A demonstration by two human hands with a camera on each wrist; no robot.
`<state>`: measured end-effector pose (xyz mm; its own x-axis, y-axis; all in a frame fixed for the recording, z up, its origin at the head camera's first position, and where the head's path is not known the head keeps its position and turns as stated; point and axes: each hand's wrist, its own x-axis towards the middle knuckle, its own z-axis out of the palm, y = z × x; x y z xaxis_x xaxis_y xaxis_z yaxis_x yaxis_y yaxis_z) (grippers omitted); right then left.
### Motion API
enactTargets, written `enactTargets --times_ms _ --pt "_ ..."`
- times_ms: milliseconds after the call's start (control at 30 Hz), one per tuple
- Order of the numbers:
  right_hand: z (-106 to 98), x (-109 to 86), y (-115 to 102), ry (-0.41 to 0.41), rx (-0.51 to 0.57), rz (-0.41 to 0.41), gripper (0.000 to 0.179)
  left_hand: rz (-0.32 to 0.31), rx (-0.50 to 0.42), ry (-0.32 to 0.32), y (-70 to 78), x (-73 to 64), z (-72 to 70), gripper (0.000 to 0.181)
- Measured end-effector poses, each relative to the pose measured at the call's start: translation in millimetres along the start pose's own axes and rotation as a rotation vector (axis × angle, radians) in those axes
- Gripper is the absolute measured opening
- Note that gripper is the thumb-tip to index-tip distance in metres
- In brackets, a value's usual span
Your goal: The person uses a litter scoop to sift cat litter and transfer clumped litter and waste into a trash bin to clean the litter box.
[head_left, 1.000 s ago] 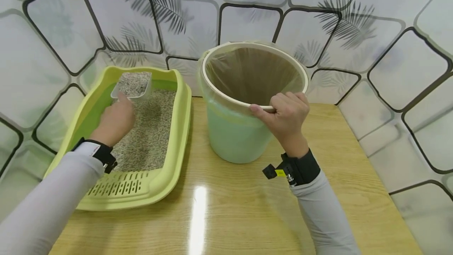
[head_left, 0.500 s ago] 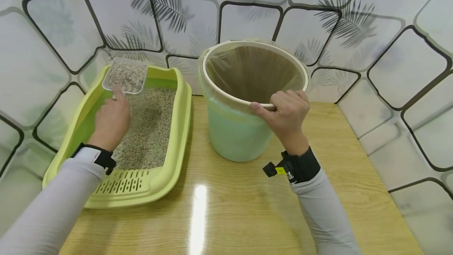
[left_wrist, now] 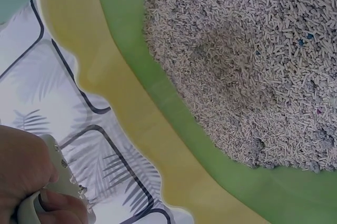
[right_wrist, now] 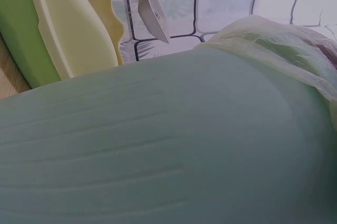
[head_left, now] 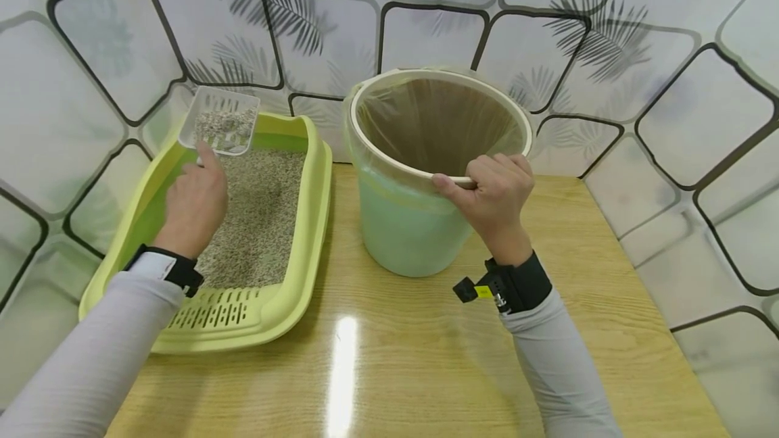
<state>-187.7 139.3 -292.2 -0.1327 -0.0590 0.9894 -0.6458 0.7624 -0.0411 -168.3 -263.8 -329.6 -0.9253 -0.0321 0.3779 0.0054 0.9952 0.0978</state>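
My left hand (head_left: 196, 208) grips the handle of a white slotted litter scoop (head_left: 205, 104), its index finger extended toward the pan. Some litter and pale lumps lie in the scoop's near half, with bare slots behind. It hovers over the back left of a yellow-green litter box (head_left: 318, 195) filled with grainy litter (head_left: 262, 215). In the left wrist view, fingers curl round the scoop's handle (left_wrist: 29, 211). My right hand (head_left: 496, 195) grips the front right rim of a mint-green bin (head_left: 408, 238), thumb outside. A thin translucent liner (head_left: 420, 120) covers the bin's rim.
Box and bin stand side by side on a wood-grain table (head_left: 402, 357), a narrow gap between them. A patterned wall covering (head_left: 432, 39) encloses the back and sides. The litter box has a slotted front step (head_left: 213, 313).
The scoop has risen and shifted slightly left from above the litter, and its pan has tilted. Less litter is in it, and its slots now show. The right hand keeps its grip on the bin.
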Motion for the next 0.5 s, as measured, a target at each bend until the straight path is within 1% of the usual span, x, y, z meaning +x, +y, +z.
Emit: enactTargets --times_ms 233,333,400,500 --pt "-0.1 -0.3 0.0 0.005 0.0 -0.001 0.08 0.005 0.001 0.002 2.1 -0.6 -1.6 0.061" --pt "0.0 -0.2 -0.3 0.008 0.0 0.002 0.08 0.001 -0.028 -0.028 0.8 0.3 -1.8 0.059" --pt "-0.1 -0.2 -0.4 0.007 -0.004 0.003 0.08 -0.002 -0.073 -0.058 -0.9 1.5 -2.0 0.052" --pt "-0.3 -0.2 -0.4 0.005 -0.008 0.004 0.08 -0.019 -0.206 -0.133 -3.9 4.3 -3.9 0.044"
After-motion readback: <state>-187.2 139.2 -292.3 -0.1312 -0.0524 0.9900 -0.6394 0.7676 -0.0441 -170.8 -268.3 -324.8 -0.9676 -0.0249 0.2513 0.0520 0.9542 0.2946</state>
